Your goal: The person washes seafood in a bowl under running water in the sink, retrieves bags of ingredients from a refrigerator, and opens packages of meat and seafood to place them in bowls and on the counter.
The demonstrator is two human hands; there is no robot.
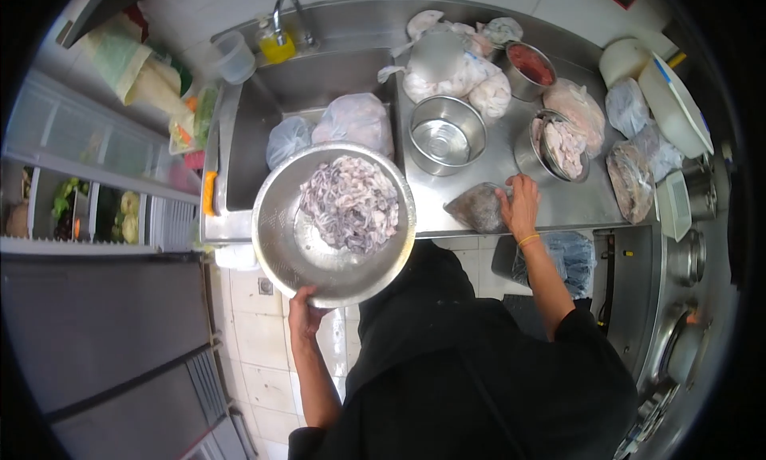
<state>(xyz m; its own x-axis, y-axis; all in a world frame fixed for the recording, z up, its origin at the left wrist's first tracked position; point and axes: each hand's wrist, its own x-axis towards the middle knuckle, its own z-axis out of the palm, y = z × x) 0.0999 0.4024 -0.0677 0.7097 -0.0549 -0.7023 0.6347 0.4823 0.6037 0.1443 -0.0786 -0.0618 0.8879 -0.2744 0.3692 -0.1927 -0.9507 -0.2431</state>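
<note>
My left hand (pixel 305 316) grips the near rim of a wide steel colander (pixel 275 244), which is tilted at the front edge of the sink. A heap of pale and dark grey strips (pixel 351 203), perhaps squid or tripe, lies in it. On the counter to the right, my right hand (pixel 520 209) has its fingers curled on one end of a clear plastic bag (pixel 477 208) with dark grey-brown contents. An empty steel pot (pixel 448 161) stands just behind that bag. Right of it, a steel pot (pixel 533 150) holds pale meat (pixel 566 147).
In the sink (pixel 319 81) lie bulging plastic bags (pixel 351 121). More bagged meat (pixel 455 65) and a pot of red mince (pixel 530 65) stand at the back. A tap (pixel 287 17) and yellow soap bottle (pixel 275 45) are behind the sink. An open fridge drawer (pixel 88 205) is at left.
</note>
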